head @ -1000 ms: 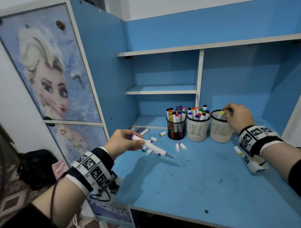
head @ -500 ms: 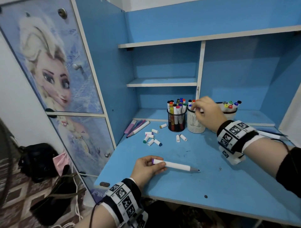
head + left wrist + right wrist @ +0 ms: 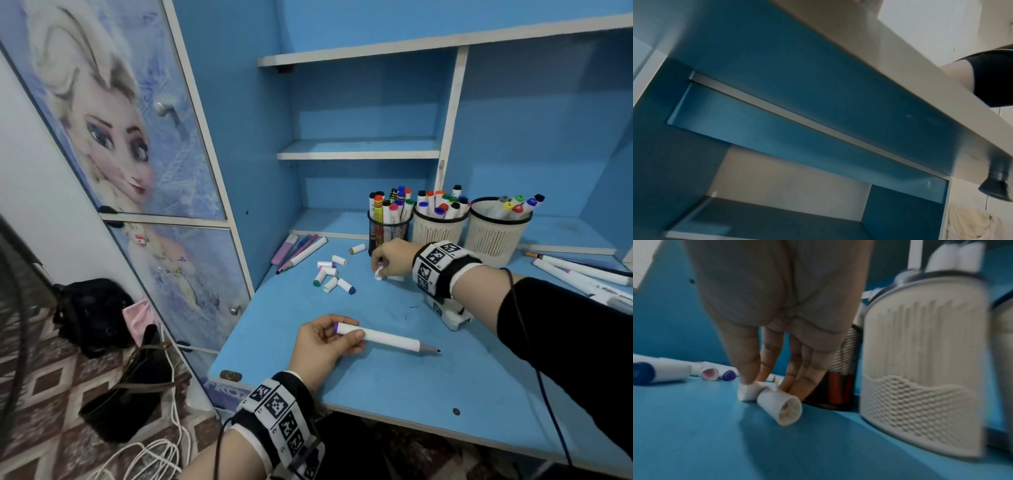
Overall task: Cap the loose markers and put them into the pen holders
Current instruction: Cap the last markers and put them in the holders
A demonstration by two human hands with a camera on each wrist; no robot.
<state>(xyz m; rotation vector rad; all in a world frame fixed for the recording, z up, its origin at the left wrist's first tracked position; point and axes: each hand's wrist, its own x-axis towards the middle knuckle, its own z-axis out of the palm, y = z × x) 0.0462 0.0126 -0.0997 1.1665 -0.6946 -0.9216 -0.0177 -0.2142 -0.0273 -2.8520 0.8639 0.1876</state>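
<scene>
Left hand (image 3: pixel 322 346) grips an uncapped white purple-ended marker (image 3: pixel 387 340) (tip toward 3 o'clock), while right hand (image 3: pixel 394 257) pinches a white plastic cap (image 3: pixel 747 392) on the blue desk (image 3: pixel 394 387).

The marker (image 3: pixel 387 338) pinched in the left hand (image 3: pixel 320 346) has a smooth white plastic barrel. Just at the right hand's (image 3: pixel 394 257) fingertips (image 3: pixel 748 378), the caps (image 3: pixel 780 404) look like matt white plastic, though blur softens them. Beside that grip stand a black wire-mesh metal holder (image 3: pixel 388 233) and a perforated cream plastic holder (image 3: pixel 920 386). The desk (image 3: pixel 411 383) beneath is smooth, matt blue laminate.
</scene>
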